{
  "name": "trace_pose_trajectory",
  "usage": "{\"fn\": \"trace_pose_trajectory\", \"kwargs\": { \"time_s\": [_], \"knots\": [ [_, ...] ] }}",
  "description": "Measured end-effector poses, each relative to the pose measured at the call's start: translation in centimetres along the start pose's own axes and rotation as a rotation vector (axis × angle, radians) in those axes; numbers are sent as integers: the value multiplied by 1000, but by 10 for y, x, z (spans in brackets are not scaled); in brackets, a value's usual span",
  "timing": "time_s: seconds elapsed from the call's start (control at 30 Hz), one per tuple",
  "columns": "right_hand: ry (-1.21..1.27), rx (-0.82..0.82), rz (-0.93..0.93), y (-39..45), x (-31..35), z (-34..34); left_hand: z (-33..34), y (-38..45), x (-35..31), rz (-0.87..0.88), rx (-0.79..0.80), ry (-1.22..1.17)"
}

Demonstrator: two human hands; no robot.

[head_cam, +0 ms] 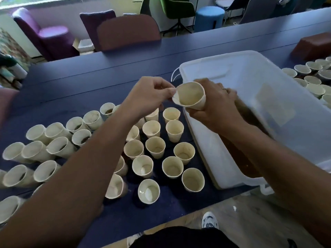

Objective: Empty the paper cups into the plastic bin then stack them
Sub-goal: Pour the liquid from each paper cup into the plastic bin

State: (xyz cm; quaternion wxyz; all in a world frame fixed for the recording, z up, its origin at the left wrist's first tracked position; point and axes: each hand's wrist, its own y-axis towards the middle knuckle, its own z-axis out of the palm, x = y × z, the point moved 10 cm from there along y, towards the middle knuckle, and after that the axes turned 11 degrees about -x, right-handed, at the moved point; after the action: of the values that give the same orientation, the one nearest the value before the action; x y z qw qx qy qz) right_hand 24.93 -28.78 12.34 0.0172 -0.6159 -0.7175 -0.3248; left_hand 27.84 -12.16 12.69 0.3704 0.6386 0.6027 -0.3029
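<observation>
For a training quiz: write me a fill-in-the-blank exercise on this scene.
1. The right hand grips a paper ____, tilted on its side.
2. The left hand pinches that cup's ____.
3. The bin stands to the ____ of the empty cups.
4. The table is dark ____.

Missing: cup; rim; right; blue
</observation>
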Motion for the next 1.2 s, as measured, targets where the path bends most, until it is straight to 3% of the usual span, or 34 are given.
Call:
{"fn": "trace_pose_trajectory", "kwargs": {
  "time_s": [0.17, 0.4, 0.57, 0.7, 1.0, 1.2],
  "knots": [
    [87, 75, -118, 1, 49, 30, -51, -15, 23, -40, -90, 89],
    [-196, 524, -346, -15, 98, 110, -128, -39, 79, -178, -251, 345],
    [-124, 617, -359, -14, 120, 156, -168, -61, 151, -374, -351, 465],
    [-41, 727, -280, -15, 126, 187, -167, -78, 199, -512, -344, 492],
    [64, 699, -125, -7, 110, 232, -151, -91, 248, -595, -459, 350],
    [64, 664, -94, 5, 108, 252, -136, -94, 268, -668, -438, 319]
  ]
}}
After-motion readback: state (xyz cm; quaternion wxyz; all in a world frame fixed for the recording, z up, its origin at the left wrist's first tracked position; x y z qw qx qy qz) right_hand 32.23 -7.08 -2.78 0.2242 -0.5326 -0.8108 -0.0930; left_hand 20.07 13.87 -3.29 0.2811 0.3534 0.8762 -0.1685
